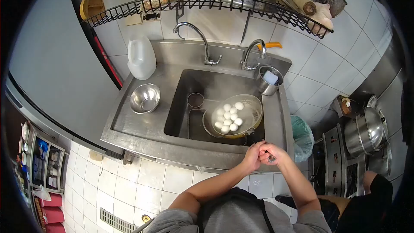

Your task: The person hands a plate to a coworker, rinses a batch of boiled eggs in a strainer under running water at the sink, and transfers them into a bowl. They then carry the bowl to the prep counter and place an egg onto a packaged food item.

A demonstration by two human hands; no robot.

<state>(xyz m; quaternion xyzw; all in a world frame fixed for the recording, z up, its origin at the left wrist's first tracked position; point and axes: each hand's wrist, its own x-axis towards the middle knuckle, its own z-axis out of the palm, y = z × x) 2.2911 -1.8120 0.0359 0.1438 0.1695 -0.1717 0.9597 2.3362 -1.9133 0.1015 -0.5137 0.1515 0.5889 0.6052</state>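
My left hand [252, 157] and my right hand [275, 152] are closed together around the pan handle at the front edge of the sink. The wok-like pan [257, 107] extends over the right side of the steel sink basin [174, 114]. Several white eggs [233, 110] lie grouped inside it in liquid, and steam hangs above them. Under the pan's left side shows the rim of another round vessel [206, 123], mostly hidden. I cannot tell whether the pan rests on it.
A steel bowl [145, 98] and a white plastic jug [141, 58] stand on the left counter. Two taps [207, 54] rise behind the basin. A steel cup [269, 87] with a sponge sits at right. Another person's leg [345, 203] and pots [364, 131] are farther right.
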